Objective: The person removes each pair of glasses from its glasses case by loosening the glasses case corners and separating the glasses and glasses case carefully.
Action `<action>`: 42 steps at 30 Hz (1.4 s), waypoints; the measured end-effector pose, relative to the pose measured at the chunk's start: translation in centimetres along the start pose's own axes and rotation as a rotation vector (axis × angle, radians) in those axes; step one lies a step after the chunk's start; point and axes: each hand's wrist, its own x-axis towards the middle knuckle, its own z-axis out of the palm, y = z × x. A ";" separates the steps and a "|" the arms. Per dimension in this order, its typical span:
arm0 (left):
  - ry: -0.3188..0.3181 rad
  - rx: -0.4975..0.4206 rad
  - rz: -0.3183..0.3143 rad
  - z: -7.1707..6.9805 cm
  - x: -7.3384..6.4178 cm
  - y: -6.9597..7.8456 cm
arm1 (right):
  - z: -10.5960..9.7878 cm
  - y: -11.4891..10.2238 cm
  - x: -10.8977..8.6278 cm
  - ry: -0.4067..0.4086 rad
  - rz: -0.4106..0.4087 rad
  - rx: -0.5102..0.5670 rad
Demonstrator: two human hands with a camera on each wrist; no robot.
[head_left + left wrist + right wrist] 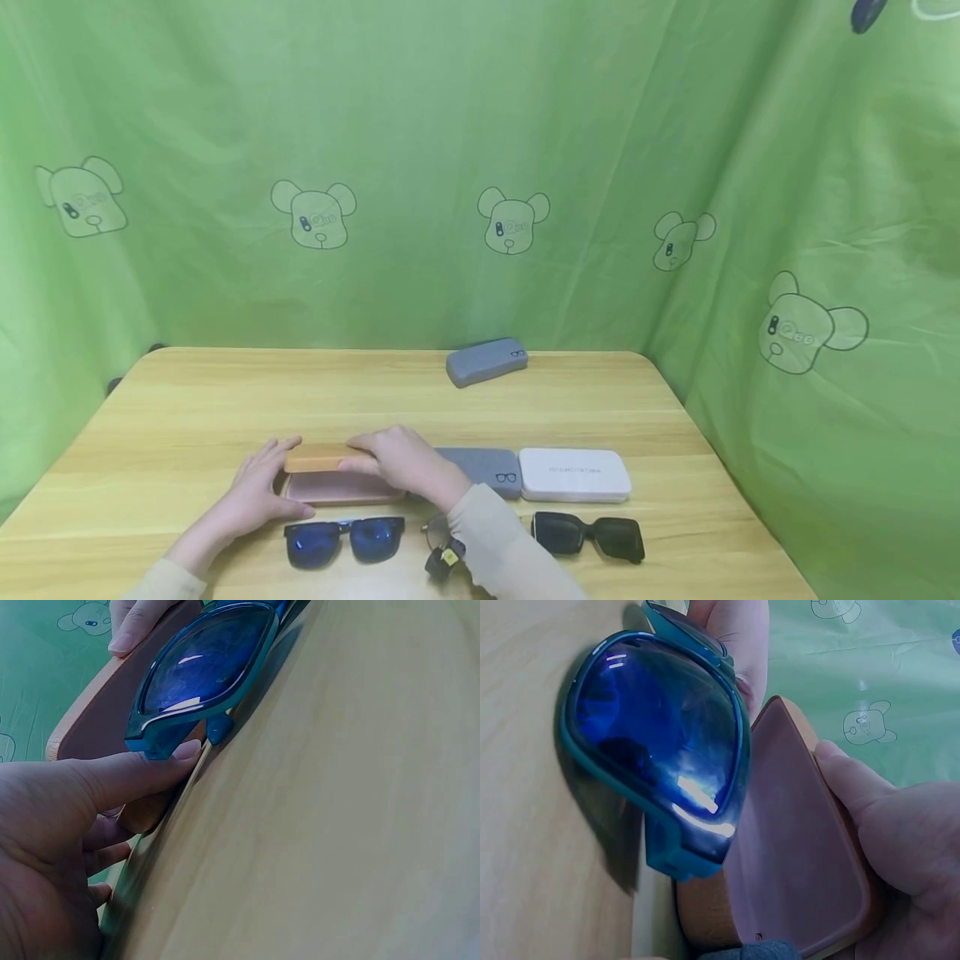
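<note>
An orange-brown glasses case (pixel 318 458) with a pinkish lining (pixel 795 840) stands partly open on the table. My left hand (pixel 258 493) grips its left end, thumb at the front corner and fingers round the far side. On the lid, my right hand (pixel 405 460) holds the edge, with its thumb (pixel 855 776) at the front rim. Just in front of the case lie blue-lensed sunglasses (pixel 346 542), which cover part of it in both wrist views. A grey glasses case (pixel 480 471) sits right of the orange one, partly behind my right hand.
A white glasses case (pixel 575 475) adjoins the grey one, with black sunglasses (pixel 588 536) in front. Thin-framed glasses (pixel 437 532) are partly hidden by my right sleeve (pixel 502 542). Another grey case (pixel 487 362) lies at the table's back edge, before a green curtain (pixel 420 275).
</note>
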 end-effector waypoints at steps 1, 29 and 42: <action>0.000 -0.003 -0.001 0.0 0.0 0.0 | -0.1 0.0 0.0 -0.006 -0.001 0.002; -0.002 0.008 -0.004 -0.2 0.0 0.2 | 0.2 -0.6 0.1 -0.035 -0.017 -0.105; -0.009 0.020 -0.020 -0.1 0.0 0.2 | 0.3 -0.9 0.0 -0.027 0.023 -0.113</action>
